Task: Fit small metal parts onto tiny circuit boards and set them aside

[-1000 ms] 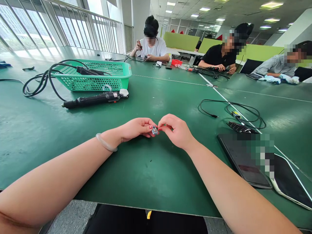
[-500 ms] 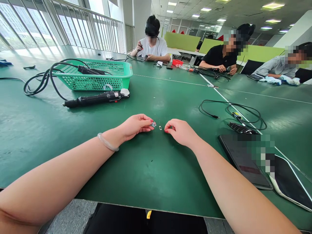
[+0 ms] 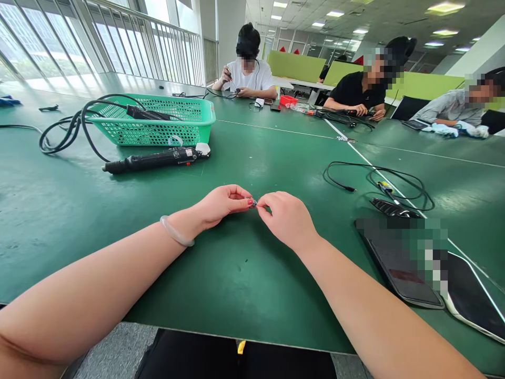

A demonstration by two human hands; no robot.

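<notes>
Between thumb and fingers, my left hand (image 3: 226,204) pinches a small grey-blue metallic part (image 3: 253,202), mostly covered by the fingertips. My right hand (image 3: 286,216) meets it from the right, fingers closed, its thumb and index tips at the part's right edge. Whether a second tiny piece sits between the right fingertips is hidden. Both hands are just above the green tabletop (image 3: 221,284), near its middle front. A pale bangle (image 3: 177,231) circles my left wrist.
A black electric screwdriver (image 3: 158,159) lies before a green basket (image 3: 153,129) holding a cabled tool. To the right are a black cable (image 3: 379,176), a black hair clip (image 3: 394,208) and a dark tablet-like case (image 3: 398,263). Several people sit across the table.
My right hand has moved left, and its fingertips now meet the part in my left hand. The small white-rimmed piece that lay between the hands is no longer visible on the table.
</notes>
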